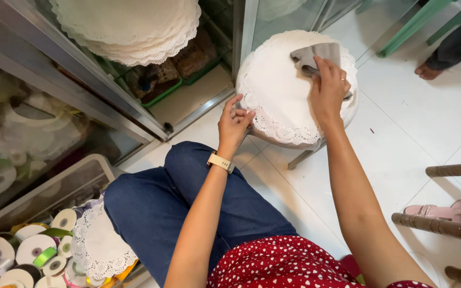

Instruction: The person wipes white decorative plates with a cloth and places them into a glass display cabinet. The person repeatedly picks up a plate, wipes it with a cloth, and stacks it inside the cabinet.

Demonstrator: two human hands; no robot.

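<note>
A round stool [348,114] is covered by a white lace-edged paper doily [278,85]. My right hand [327,88] presses a folded grey cloth [316,56] onto the doily's far right side. At the doily's near left edge my left hand [234,124] pinches the lace rim between curled fingers. A pale watch sits on my left wrist [221,161].
A stack of white lace doilies [129,24] lies on a glass cabinet at top left. A box of ribbon spools [22,253] and another doily [98,246] are at bottom left. Wooden chair rungs [444,226] and a pink sandal [444,211] are on the right; another person's foot [428,71] is at top right.
</note>
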